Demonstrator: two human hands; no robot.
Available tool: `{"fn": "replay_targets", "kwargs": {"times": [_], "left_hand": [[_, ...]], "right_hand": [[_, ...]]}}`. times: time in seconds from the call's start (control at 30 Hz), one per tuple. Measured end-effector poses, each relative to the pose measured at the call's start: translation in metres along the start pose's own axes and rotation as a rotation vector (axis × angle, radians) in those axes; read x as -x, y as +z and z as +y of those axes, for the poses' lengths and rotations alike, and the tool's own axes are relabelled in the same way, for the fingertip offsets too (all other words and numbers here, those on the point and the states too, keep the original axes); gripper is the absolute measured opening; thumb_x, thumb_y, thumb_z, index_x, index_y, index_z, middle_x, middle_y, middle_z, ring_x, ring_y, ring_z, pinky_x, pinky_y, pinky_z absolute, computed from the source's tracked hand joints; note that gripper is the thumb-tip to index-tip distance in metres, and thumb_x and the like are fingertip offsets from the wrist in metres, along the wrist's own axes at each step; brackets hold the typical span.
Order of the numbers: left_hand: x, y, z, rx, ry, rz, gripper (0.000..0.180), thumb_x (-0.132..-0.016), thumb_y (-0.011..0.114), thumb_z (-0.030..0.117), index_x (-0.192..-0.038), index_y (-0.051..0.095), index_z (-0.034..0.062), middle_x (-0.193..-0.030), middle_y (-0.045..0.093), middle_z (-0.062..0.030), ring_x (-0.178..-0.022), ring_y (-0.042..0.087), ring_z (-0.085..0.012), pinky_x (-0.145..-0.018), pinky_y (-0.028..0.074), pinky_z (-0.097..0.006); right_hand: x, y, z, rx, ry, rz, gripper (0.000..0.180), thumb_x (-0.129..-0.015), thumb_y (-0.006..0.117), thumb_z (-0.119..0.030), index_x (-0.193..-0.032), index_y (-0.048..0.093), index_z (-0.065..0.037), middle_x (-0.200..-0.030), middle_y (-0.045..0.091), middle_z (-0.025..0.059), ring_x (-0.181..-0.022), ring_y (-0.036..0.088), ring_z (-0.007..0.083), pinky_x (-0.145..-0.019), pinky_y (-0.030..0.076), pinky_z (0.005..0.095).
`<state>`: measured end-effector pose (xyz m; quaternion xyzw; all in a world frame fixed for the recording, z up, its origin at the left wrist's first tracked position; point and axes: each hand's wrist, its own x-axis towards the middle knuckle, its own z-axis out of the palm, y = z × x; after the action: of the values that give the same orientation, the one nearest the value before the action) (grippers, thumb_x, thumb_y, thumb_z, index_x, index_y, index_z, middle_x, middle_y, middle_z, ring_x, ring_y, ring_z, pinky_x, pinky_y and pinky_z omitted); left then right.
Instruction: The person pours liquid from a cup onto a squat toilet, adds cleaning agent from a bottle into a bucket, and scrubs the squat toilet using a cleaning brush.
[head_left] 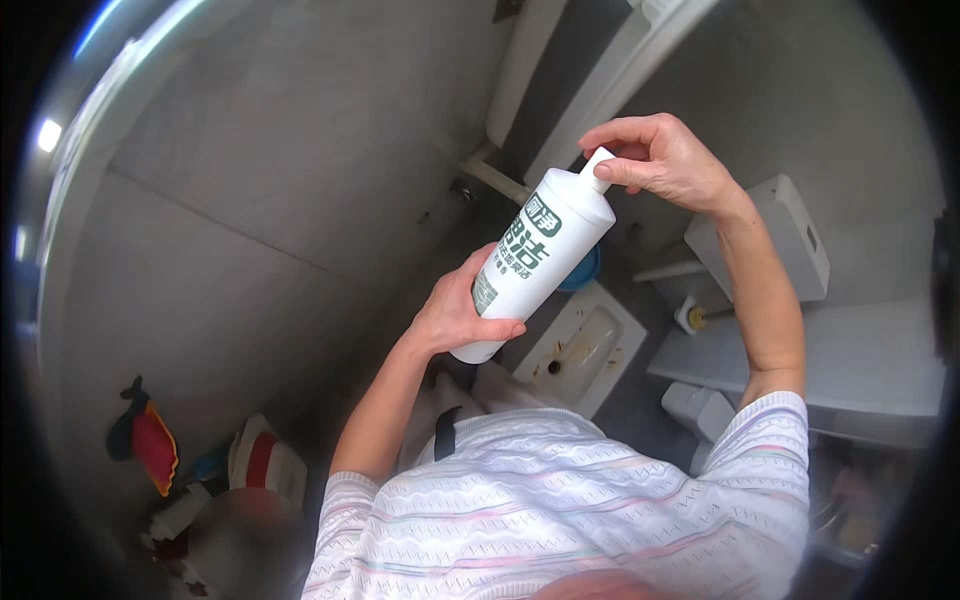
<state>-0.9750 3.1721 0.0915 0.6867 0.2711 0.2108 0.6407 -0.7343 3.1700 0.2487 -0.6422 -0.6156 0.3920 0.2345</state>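
Observation:
A white plastic bottle (pixel 560 235) with green printing is held up in front of me, tilted with its top toward the upper right. My left hand (pixel 465 310) wraps round its lower body, thumb across the front. At the top, my right hand (pixel 665 160) pinches the narrow white cap (pixel 597 168) between thumb and fingers. The cap sits on the bottle's neck. Part of the bottle's back and base is hidden by my left hand.
Below the bottle lies a stained white squat toilet (pixel 590 340) in the floor. A blue basin (pixel 583 272) shows partly behind the bottle. A white cistern (pixel 765 235) hangs on the right wall. At lower left are a red cloth item (pixel 155 450) and a white container (pixel 275 465).

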Motion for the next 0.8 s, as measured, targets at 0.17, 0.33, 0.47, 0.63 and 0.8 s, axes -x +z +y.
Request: {"fn": "replay_targets", "kwargs": {"times": [0.17,0.33,0.47,0.63,0.8], "left_hand": [[-0.010,0.015,-0.019,-0.094,-0.089,-0.082,0.084,-0.048,0.074,0.031,-0.121,0.039,0.0074,-0.102,0.056,-0.0127,-0.096,0.054,-0.0268,-0.085,0.041,-0.033],[-0.011,0.026,-0.048,-0.102,-0.136,-0.107,0.082,-0.048,0.073,0.030,-0.120,0.040,0.0078,-0.101,0.056,-0.0131,-0.097,0.054,-0.0271,-0.085,0.041,-0.034],[-0.011,0.029,-0.069,-0.034,-0.254,-0.212,0.088,-0.049,0.075,0.030,-0.124,0.037,0.0017,-0.113,0.051,-0.0144,-0.106,0.048,-0.0235,-0.091,0.036,-0.032],[-0.005,0.033,-0.102,-0.010,-0.338,-0.251,0.089,-0.049,0.075,0.031,-0.124,0.036,0.0018,-0.114,0.050,-0.0150,-0.108,0.048,-0.0241,-0.091,0.035,-0.032],[0.002,0.037,-0.132,-0.079,-0.333,-0.286,0.088,-0.046,0.073,0.028,-0.123,0.037,0.0047,-0.109,0.053,-0.0143,-0.103,0.050,-0.0279,-0.089,0.038,-0.033]], "right_hand": [[0.011,-0.001,0.038,0.262,0.052,-0.075,0.027,-0.074,0.061,-0.012,-0.099,0.059,0.000,-0.076,0.062,0.0057,-0.065,0.055,0.0085,-0.056,0.045,0.0209],[0.016,0.026,0.081,0.455,0.000,-0.088,0.029,-0.069,0.047,0.000,-0.097,0.055,0.004,-0.079,0.060,0.0178,-0.069,0.059,0.0266,-0.065,0.048,0.0297],[0.018,0.056,0.115,0.693,0.004,-0.125,0.034,-0.067,0.049,0.003,-0.101,0.052,0.005,-0.094,0.057,0.0197,-0.078,0.057,0.0341,-0.071,0.047,0.0369],[0.020,0.084,0.149,0.667,0.010,-0.146,0.034,-0.066,0.049,0.005,-0.100,0.050,0.007,-0.097,0.056,0.0198,-0.080,0.056,0.0341,-0.071,0.047,0.0371],[0.030,0.108,0.168,0.644,0.028,-0.134,0.029,-0.065,0.050,0.006,-0.095,0.052,0.005,-0.089,0.057,0.0173,-0.076,0.057,0.0329,-0.068,0.047,0.0368]]}}
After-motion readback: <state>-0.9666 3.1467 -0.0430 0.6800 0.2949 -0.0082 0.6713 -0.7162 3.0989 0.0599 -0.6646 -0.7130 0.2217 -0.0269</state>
